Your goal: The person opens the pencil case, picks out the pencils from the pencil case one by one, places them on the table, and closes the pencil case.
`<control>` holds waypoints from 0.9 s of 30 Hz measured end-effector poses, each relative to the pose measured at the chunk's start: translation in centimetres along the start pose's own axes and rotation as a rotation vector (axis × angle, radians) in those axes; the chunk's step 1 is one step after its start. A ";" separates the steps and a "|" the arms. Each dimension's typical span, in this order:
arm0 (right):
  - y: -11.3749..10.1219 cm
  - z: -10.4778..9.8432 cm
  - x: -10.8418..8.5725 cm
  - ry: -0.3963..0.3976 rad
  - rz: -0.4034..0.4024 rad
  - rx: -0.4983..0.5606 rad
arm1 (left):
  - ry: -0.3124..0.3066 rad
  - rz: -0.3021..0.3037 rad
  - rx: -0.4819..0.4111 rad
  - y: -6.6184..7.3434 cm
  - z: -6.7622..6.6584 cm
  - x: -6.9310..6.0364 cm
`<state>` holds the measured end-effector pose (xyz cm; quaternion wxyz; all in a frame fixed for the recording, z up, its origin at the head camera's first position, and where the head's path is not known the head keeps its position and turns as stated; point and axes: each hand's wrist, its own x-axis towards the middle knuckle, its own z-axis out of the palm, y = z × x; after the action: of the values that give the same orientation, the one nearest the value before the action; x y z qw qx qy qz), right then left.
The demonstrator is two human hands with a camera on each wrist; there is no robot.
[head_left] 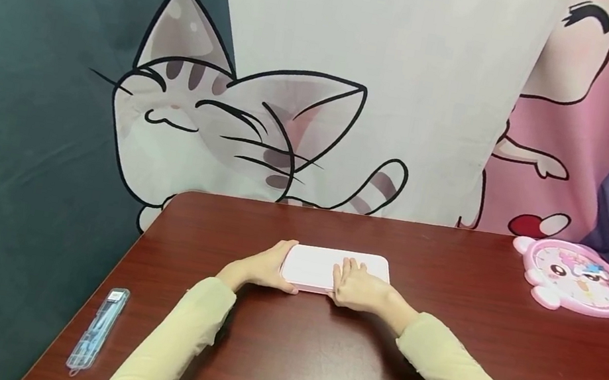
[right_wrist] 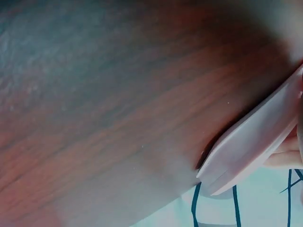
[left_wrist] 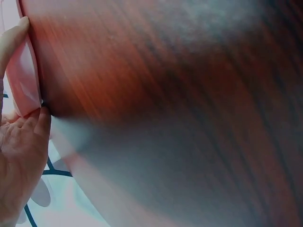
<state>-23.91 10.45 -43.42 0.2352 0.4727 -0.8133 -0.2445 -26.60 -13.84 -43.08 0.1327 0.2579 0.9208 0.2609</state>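
A flat, white-topped box with pink sides [head_left: 311,265] lies on the brown table; its contents, if any, are hidden. My left hand [head_left: 265,265] grips the box's left end, thumb at the near corner and fingers at the far corner. In the left wrist view, the thumb and fingers touch the pink side [left_wrist: 23,85]. On the box's top, right of its middle, rests my right hand [head_left: 359,288], its fingers extended over the white surface and its thumb by the near edge. Only a sliver of that hand shows beyond the box in the right wrist view.
A pink animal-shaped clock [head_left: 580,278] lies at the table's back right. Near the left edge is a slim clear plastic case [head_left: 98,330] with bluish contents. A cartoon-printed curtain [head_left: 369,93] hangs behind the table [head_left: 276,360].
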 end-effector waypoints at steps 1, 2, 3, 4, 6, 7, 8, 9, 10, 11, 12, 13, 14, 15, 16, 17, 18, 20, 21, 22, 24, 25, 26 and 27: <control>0.0 0.0 0.0 0.010 -0.002 -0.001 | 0.000 0.005 -0.001 0.0 0.0 0.0; 0.0 0.1 0.0 0.037 0.002 -0.009 | -0.003 0.006 -0.004 -0.1 0.0 0.0; 0.0 0.2 0.0 0.071 0.008 -0.015 | -0.003 0.004 -0.004 -0.1 -0.1 0.0; 0.0 0.3 0.1 0.110 0.018 -0.016 | -0.003 0.001 -0.007 -0.1 -0.1 -0.1; 0.2 0.6 0.0 0.201 0.043 0.009 | -0.005 -0.009 -0.019 -0.1 -0.1 -0.1; 0.5 0.6 -0.2 0.198 0.057 0.068 | -0.003 -0.011 -0.032 -0.2 -0.1 -0.1; 0.9 0.5 -0.5 0.200 0.078 0.152 | -0.005 -0.014 -0.045 -0.2 -0.1 -0.1; 1.4 0.5 -0.9 0.174 0.100 0.262 | -0.006 -0.020 -0.063 -0.2 0.0 -0.1; 2.0 0.4 -1.5 0.135 0.126 0.373 | -0.007 -0.024 -0.082 -0.3 0.0 -0.1; 2.6 0.5 -2.1 0.098 0.156 0.485 | -0.009 -0.032 -0.102 -0.4 0.0 -0.2; 3.3 0.4 -2.9 0.049 0.201 0.593 | -0.010 -0.041 -0.112 -0.6 0.0 -0.3; 3.9 0.4 -3.8 0.021 0.252 0.667 | -0.013 -0.043 -0.124 -0.6 0.0 -0.3; 4.3 0.6 -4.6 0.046 0.293 0.706 | -0.016 -0.047 -0.133 -0.7 -0.1 -0.4; 4.7 0.8 -5.4 0.078 0.325 0.728 | -0.017 -0.046 -0.143 -0.7 -0.2 -0.5; 5.0 1.0 -6.1 0.139 0.341 0.733 | -0.009 -0.040 -0.149 -0.8 -0.3 -0.8; 5.2 1.2 -6.6 0.220 0.353 0.732 | 0.006 -0.028 -0.152 -0.9 -0.4 -1.0; 5.4 1.3 -6.9 0.305 0.365 0.726 | 0.024 -0.011 -0.143 -0.9 -0.5 -1.2; 5.7 1.5 -7.1 0.464 0.410 0.726 | 0.087 0.022 -0.121 -0.7 -0.7 -1.4; 5.8 1.6 -6.9 0.523 0.454 0.743 | 0.130 0.043 -0.089 -0.6 -0.8 -1.4; 5.9 1.5 -6.6 0.565 0.529 0.769 | 0.176 0.063 -0.043 -0.5 -0.8 -1.4; 6.0 1.4 -5.9 0.610 0.753 0.868 | 0.251 0.103 0.077 -0.2 -0.9 -1.1; 6.0 1.3 -5.5 0.618 0.884 0.940 | 0.278 0.125 0.148 0.0 -0.9 -0.9; 6.0 1.2 -5.1 0.618 1.010 1.003 | 0.297 0.150 0.222 0.1 -0.9 -0.6; 6.0 1.1 -4.8 0.605 1.116 1.046 | 0.307 0.168 0.291 0.2 -0.9 -0.4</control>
<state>-26.36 17.49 -41.32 0.2805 0.0929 -0.8389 0.4572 -26.55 -14.28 -42.16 -0.0695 0.3072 0.9334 0.1717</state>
